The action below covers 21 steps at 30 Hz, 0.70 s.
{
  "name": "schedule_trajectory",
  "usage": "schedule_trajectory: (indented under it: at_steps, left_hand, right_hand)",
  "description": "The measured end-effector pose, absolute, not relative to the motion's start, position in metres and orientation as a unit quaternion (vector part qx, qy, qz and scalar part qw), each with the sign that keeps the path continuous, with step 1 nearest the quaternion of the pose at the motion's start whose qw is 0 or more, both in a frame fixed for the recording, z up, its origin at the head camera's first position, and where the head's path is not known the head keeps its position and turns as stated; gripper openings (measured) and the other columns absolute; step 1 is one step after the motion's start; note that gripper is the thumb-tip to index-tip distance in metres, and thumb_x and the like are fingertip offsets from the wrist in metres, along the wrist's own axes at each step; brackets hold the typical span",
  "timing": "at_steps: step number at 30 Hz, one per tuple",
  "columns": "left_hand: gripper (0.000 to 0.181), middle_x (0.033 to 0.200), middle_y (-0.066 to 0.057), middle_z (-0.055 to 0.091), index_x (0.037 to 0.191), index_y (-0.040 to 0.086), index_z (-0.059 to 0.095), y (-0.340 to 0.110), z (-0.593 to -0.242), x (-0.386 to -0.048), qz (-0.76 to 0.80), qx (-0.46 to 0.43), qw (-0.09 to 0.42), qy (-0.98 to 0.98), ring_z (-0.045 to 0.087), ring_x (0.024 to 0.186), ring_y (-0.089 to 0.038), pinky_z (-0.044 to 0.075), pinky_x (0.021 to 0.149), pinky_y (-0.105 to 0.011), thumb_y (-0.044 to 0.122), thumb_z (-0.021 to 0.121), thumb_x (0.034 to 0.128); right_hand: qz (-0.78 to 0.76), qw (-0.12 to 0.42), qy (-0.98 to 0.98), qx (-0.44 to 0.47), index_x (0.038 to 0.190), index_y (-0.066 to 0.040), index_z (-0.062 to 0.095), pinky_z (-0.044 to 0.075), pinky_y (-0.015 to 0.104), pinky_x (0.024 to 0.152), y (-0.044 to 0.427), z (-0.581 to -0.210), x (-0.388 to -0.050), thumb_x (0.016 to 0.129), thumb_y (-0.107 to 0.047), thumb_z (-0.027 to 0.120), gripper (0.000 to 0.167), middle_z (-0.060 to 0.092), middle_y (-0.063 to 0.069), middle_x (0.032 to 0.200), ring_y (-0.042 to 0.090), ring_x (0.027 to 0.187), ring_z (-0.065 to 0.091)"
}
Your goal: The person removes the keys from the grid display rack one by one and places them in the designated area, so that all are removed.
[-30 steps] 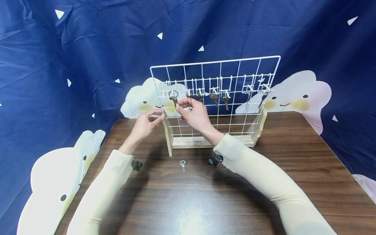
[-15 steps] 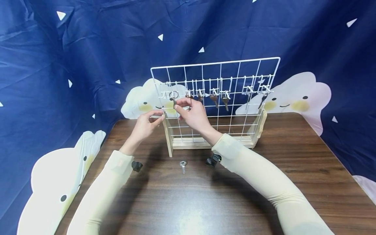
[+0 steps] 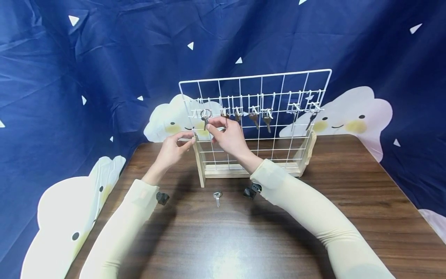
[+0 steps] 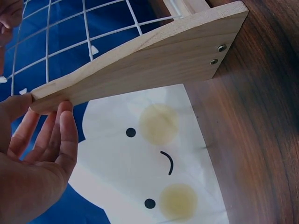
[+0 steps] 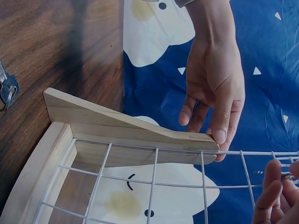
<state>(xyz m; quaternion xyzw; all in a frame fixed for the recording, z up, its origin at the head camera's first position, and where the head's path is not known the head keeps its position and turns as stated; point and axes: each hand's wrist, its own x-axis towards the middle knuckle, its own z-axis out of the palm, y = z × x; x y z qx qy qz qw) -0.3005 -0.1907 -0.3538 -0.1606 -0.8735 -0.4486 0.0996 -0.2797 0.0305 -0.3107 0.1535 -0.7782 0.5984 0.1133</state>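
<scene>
My left hand (image 3: 173, 150) pinches the top end of the rack's left wooden side support (image 4: 140, 60) between thumb and fingers. Higher up, my right hand (image 3: 230, 136) holds a key (image 3: 205, 122) by thumb and fingertips at the leftmost hook. The key's ring (image 3: 206, 113) stands upright at that hook; whether it is looped over it I cannot tell. Several other keys (image 3: 267, 121) hang by rings from hooks on the white wire grid (image 3: 258, 140). Behind my right hand, some of them are partly hidden. In the right wrist view, my right fingers (image 5: 268, 198) show at the edge.
A silver key with a ring (image 3: 217, 198) lies on the brown wooden table (image 3: 195, 240) in front of the rack. The rack's wooden base bar (image 3: 226, 172) rests on the table. Behind hangs a blue curtain (image 3: 122, 46) with clouds.
My right fingers have shifted slightly at the key, and more of the key's blade now shows. My left hand stays on the wooden support. The view has tilted slightly.
</scene>
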Motion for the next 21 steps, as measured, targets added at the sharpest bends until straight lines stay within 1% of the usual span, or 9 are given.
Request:
schedule_trajectory:
  at_steps: [3, 5, 10, 12, 15, 21]
  left_hand:
    - [0.033, 0.122, -0.014, 0.071, 0.124, 0.009, 0.067, -0.1910, -0.3540, -0.3004, -0.450, -0.159, 0.097, -0.873, 0.072, 0.099, -0.039, 0.055, 0.068, -0.020, 0.024, 0.069, 0.0953]
    - [0.033, 0.122, -0.014, 0.070, 0.125, 0.009, 0.067, -0.1910, -0.3539, -0.3003, -0.450, -0.159, 0.096, -0.873, 0.071, 0.100, -0.041, 0.055, 0.069, -0.020, 0.023, 0.069, 0.0954]
    - [0.033, 0.121, -0.013, 0.071, 0.124, 0.009, 0.067, -0.1906, -0.3540, -0.3005, -0.450, -0.161, 0.097, -0.873, 0.073, 0.097, -0.034, 0.055, 0.069, -0.020, 0.023, 0.069, 0.0952]
    - [0.033, 0.121, -0.013, 0.071, 0.124, 0.009, 0.067, -0.1904, -0.3541, -0.3008, -0.449, -0.163, 0.099, -0.873, 0.074, 0.094, -0.030, 0.055, 0.068, -0.019, 0.024, 0.070, 0.0952]
    - [0.033, 0.120, -0.013, 0.071, 0.124, 0.009, 0.067, -0.1906, -0.3541, -0.3010, -0.448, -0.164, 0.099, -0.873, 0.073, 0.091, -0.027, 0.054, 0.067, -0.018, 0.024, 0.069, 0.0953]
    - [0.033, 0.120, -0.013, 0.071, 0.124, 0.009, 0.068, -0.1907, -0.3544, -0.3011, -0.450, -0.163, 0.096, -0.873, 0.073, 0.092, -0.028, 0.053, 0.067, -0.017, 0.025, 0.069, 0.0954]
  right_hand:
    - [0.598, 0.113, -0.778, 0.155, 0.113, -0.014, 0.072, 0.049, 0.023, 0.052, 0.0305, -0.3107, -0.2803, 0.093, -0.028, 0.070, 0.025, 0.077, 0.003, 0.106, 0.010, 0.056, 0.067]
    - [0.596, 0.115, -0.780, 0.156, 0.113, -0.014, 0.072, 0.049, 0.024, 0.052, 0.0306, -0.3104, -0.2807, 0.093, -0.028, 0.069, 0.025, 0.077, 0.003, 0.106, 0.009, 0.056, 0.067]
    - [0.592, 0.117, -0.782, 0.156, 0.112, -0.015, 0.073, 0.047, 0.023, 0.052, 0.0305, -0.3104, -0.2813, 0.096, -0.029, 0.066, 0.023, 0.076, 0.005, 0.104, 0.010, 0.056, 0.067]
    - [0.593, 0.116, -0.782, 0.156, 0.113, -0.015, 0.073, 0.047, 0.023, 0.051, 0.0306, -0.3105, -0.2811, 0.097, -0.029, 0.064, 0.023, 0.076, 0.005, 0.104, 0.010, 0.056, 0.067]
    - [0.593, 0.115, -0.782, 0.153, 0.113, -0.015, 0.073, 0.047, 0.023, 0.051, 0.0304, -0.3101, -0.2806, 0.097, -0.029, 0.064, 0.023, 0.076, 0.004, 0.103, 0.010, 0.056, 0.067]
    - [0.584, 0.120, -0.789, 0.151, 0.111, -0.015, 0.073, 0.049, 0.023, 0.053, 0.0278, -0.3097, -0.2810, 0.095, -0.030, 0.066, 0.023, 0.076, 0.004, 0.103, 0.010, 0.056, 0.067]
